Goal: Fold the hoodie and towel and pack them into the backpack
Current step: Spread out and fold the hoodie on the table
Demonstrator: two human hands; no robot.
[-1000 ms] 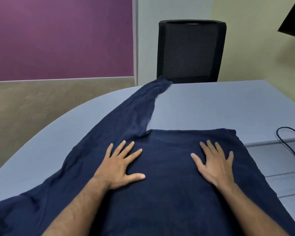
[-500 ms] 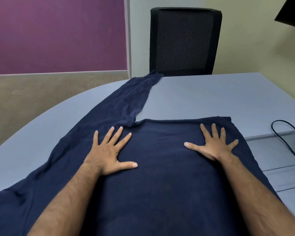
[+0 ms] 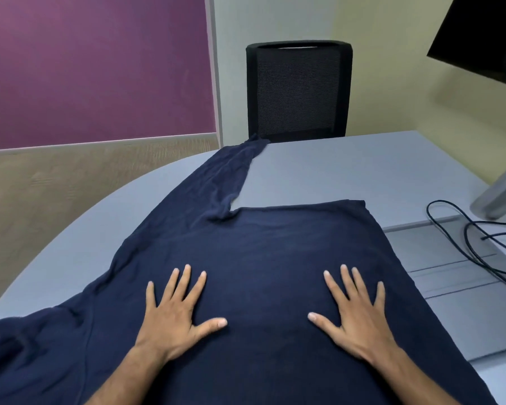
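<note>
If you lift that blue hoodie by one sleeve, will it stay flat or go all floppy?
Probably floppy: the hoodie lies limp on the table, its sleeve wrinkled. It likely won't roll or tip. Both flat hands, left hand and right hand, press it smooth easily.

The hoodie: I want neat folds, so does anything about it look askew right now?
Yes. One sleeve trails crooked and wrinkled toward the chair, unfolded, while the hoodie body lies flat under the left hand and right hand.
</note>
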